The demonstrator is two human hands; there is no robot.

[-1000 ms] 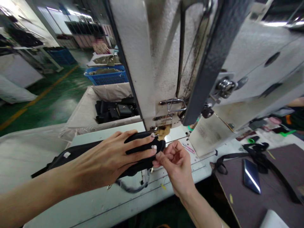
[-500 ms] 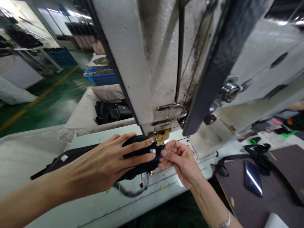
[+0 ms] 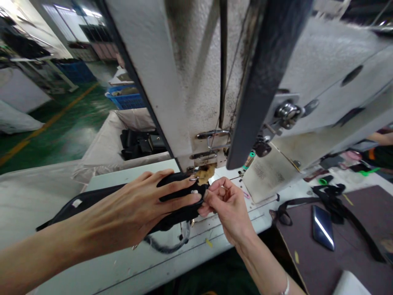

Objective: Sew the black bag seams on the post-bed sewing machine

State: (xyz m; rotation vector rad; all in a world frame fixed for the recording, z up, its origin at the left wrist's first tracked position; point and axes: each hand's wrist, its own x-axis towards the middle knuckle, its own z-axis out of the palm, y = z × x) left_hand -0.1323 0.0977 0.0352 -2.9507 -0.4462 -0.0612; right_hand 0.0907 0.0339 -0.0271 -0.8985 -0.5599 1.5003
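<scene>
A black fabric piece (image 3: 89,199) lies on the pale green machine table (image 3: 123,268), its right end by the foot of a large sewing machine (image 3: 190,82). My left hand (image 3: 150,200) rests on top of it with the fingers spread toward the needle area. At the right end of the fabric, my right hand (image 3: 225,203) pinches its edge between thumb and fingers. A tan scrap (image 3: 205,175) sits at the presser foot, just above my left fingertips. The needle itself cannot be made out.
Black items lie in a cloth-lined bin (image 3: 98,143) behind the table. On the right, a phone (image 3: 323,227) and black straps (image 3: 331,196) rest on a brown board (image 3: 362,221). Another person's arm (image 3: 382,138) shows at the right edge.
The view has shifted slightly, so the machine appears further left. My left hand stays on the fabric, and my right hand still pinches the edge with its fingers a little more curled.
</scene>
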